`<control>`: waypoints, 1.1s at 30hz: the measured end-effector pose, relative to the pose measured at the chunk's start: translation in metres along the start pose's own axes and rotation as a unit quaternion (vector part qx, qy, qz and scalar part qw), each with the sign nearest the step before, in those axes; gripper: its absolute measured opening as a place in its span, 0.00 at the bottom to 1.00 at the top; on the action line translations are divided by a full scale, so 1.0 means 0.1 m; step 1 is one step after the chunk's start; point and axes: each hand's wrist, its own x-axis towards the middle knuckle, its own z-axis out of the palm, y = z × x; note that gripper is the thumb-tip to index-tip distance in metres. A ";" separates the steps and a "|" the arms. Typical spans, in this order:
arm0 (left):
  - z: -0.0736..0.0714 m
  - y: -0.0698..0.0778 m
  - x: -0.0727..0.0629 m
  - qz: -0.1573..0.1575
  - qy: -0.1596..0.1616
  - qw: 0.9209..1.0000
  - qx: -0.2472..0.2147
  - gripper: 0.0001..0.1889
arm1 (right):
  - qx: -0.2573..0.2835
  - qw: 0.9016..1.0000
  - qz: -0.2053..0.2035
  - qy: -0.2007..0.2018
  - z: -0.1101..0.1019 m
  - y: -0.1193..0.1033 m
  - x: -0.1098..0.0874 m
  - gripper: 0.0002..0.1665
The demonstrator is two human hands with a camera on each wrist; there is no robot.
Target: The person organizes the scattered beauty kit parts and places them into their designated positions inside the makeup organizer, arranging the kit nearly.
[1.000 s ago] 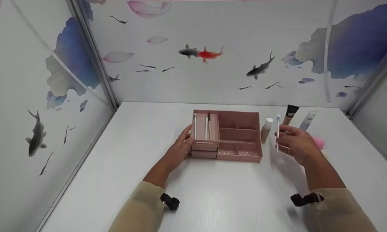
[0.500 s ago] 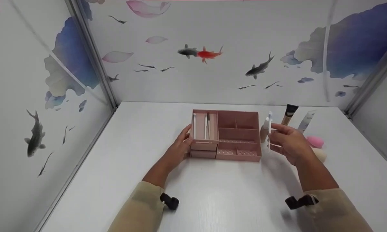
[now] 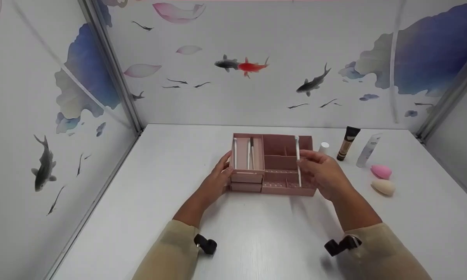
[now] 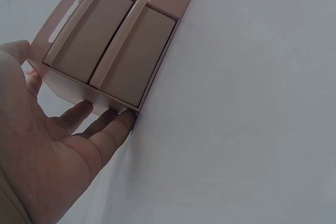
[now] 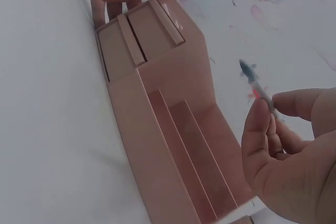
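Note:
A pink makeup organizer (image 3: 288,191) stands on the table, with open compartments on its right and two small drawers at its left front. My left hand (image 3: 218,177) rests against its left side; in the left wrist view the fingertips touch low on that side wall, close to the drawer fronts (image 4: 86,40). Between thumb and fingers my right hand (image 3: 326,175) pinches a slim white makeup brush (image 3: 298,155), upright over the organizer's right-hand compartments. The right wrist view shows the brush (image 5: 265,97) held clear above the dividers. Several slim sticks (image 3: 250,153) lie in the organizer's top left tray.
Right of the organizer stand a white-capped bottle (image 3: 324,147), partly behind my right hand, a black-capped tube (image 3: 348,144) and a pale tube (image 3: 368,151). Nearer lie a pink sponge (image 3: 381,171) and a beige sponge (image 3: 383,187). A printed wall (image 3: 272,101) rises behind the table.
My right hand has moved left with the brush, from beside the bottle to over the organizer's right compartments. Both sponges now show fully. The left hand and the organizer have stayed put.

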 end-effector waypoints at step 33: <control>0.02 0.01 -0.01 0.007 0.003 1.000 0.009 0.30 | -0.006 1.000 0.010 0.005 0.86 -0.22 0.58 0.24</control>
